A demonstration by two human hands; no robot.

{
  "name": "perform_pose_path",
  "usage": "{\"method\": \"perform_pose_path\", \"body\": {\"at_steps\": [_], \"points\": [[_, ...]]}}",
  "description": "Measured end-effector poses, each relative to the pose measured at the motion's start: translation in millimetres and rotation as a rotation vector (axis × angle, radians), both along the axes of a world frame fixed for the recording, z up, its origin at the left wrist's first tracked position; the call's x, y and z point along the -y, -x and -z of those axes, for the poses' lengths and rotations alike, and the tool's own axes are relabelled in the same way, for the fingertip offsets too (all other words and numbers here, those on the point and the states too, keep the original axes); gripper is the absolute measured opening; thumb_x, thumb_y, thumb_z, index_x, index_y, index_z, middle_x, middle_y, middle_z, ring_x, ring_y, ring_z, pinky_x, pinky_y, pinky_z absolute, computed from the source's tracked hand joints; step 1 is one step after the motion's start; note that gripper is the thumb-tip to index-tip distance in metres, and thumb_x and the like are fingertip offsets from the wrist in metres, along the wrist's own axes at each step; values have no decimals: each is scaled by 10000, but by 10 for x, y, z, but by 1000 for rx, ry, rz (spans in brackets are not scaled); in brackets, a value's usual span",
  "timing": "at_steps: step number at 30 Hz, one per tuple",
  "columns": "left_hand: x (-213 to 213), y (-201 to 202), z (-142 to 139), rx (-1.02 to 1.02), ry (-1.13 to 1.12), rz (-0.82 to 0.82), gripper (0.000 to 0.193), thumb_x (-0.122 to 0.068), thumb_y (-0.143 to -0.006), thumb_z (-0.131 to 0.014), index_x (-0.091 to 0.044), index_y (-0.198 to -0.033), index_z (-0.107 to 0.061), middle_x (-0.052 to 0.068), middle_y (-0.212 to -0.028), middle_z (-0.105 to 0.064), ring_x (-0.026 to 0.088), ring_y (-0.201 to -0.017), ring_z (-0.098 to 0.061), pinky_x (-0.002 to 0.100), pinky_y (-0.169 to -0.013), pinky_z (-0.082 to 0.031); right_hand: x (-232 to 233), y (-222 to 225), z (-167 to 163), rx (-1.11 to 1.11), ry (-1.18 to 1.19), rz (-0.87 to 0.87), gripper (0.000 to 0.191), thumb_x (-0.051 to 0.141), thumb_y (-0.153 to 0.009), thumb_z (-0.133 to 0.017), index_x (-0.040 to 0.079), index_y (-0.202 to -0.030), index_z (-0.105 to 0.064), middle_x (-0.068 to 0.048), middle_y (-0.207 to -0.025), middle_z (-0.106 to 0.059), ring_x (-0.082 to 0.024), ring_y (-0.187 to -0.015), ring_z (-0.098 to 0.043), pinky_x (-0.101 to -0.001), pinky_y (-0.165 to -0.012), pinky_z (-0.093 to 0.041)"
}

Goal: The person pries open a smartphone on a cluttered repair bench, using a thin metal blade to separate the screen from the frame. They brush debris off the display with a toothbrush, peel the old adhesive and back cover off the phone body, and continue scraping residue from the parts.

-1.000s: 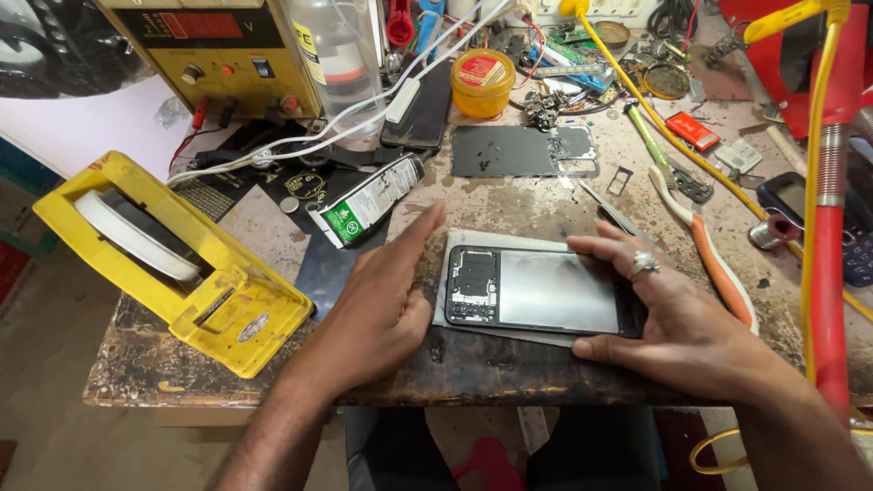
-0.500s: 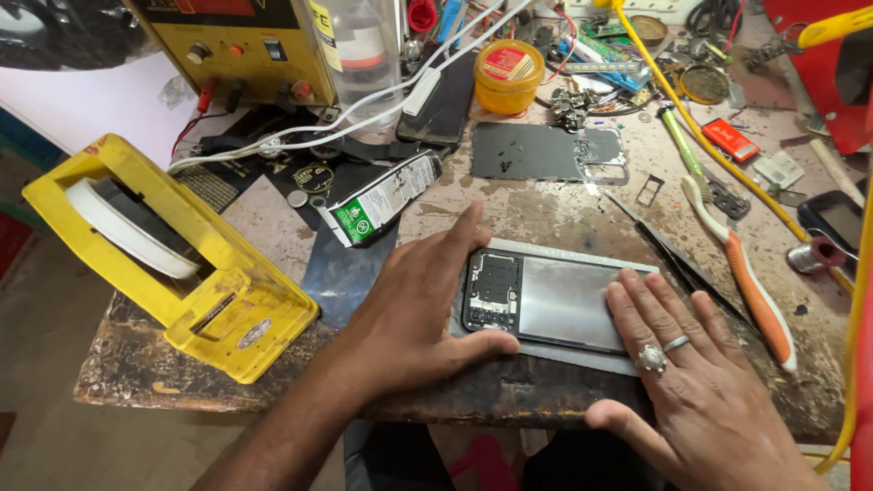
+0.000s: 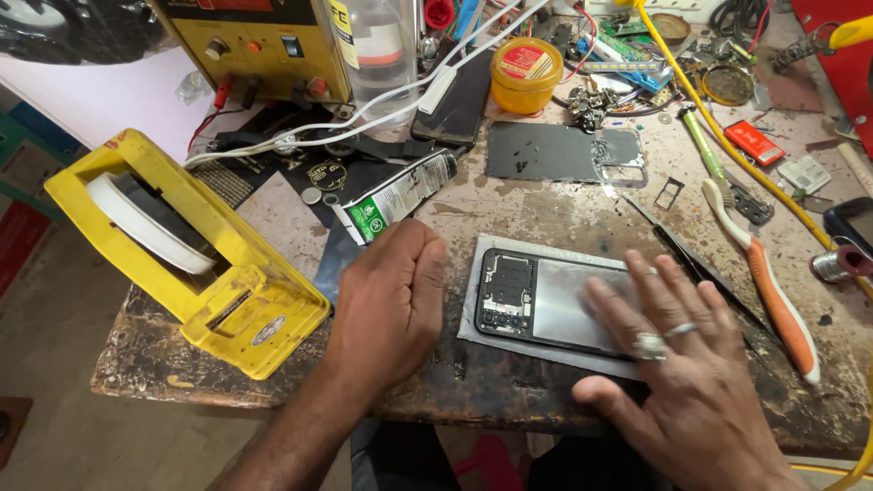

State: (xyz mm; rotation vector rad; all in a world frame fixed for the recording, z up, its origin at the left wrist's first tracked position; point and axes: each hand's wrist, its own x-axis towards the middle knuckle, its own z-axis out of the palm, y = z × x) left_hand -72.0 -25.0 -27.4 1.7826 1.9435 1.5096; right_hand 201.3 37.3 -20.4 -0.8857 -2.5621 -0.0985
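Workbench (image 3: pixel 546 218) of scuffed, stained brown wood, cluttered along its far edge.

Left of the opened phone: boxy yellow plastic tape dispenser (image 3: pixel 195 259), holding a white roll in its open frame.

Beyond the phone, at the far left: yellow metal power supply (image 3: pixel 264 45) with knobs and red terminals.

Lower right, over the phone's right half: right hand (image 3: pixel 682 373), flat, fingers spread and pressing on the glossy panel, rings on two fingers.

Just left of the phone, apart from it: left hand (image 3: pixel 391 300), fingers curled into a loose fist, resting on the wood.

Near the bench's front edge, centred: opened phone (image 3: pixel 536 295), a dark rounded rectangle on a grey sheet (image 3: pixel 546 350), circuitry exposed at its left end.

Beyond the phone: flat dark back cover (image 3: pixel 555 150) with camera cut-out.

Right of the phone: orange-and-white toothbrush (image 3: pixel 764 273).

Beyond the back cover: squat round yellow tub (image 3: pixel 526 77), red-labelled lid on, contents hidden.
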Motion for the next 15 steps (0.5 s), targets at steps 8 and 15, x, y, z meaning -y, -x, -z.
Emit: {"method": "perform_pose_path", "body": {"at_steps": [8,15], "points": [[-183,48,-149,65,-13,110,186,-199,-936,-678,-48,-1045,-676,100,-927,-681,277,-722,-705,373,-616,-560,158,-13,-18,-379,100,210,490,362,-847,-751,93,-1252,-692,-128,-1358,-664,-325,-1392,-560,-449,-1145,-427],[-497,-4,-323,-439,398,201,149,-211,-923,-636,-96,-935,-730,110,-925,-690,339,-885,-681,489,-745,-523,133,55,47,-335,27,239,406,327,-781,-819,121,-1125,-753,-80,-1218,-738,-274,-1311,-635,-438,-1166,-435]]}}
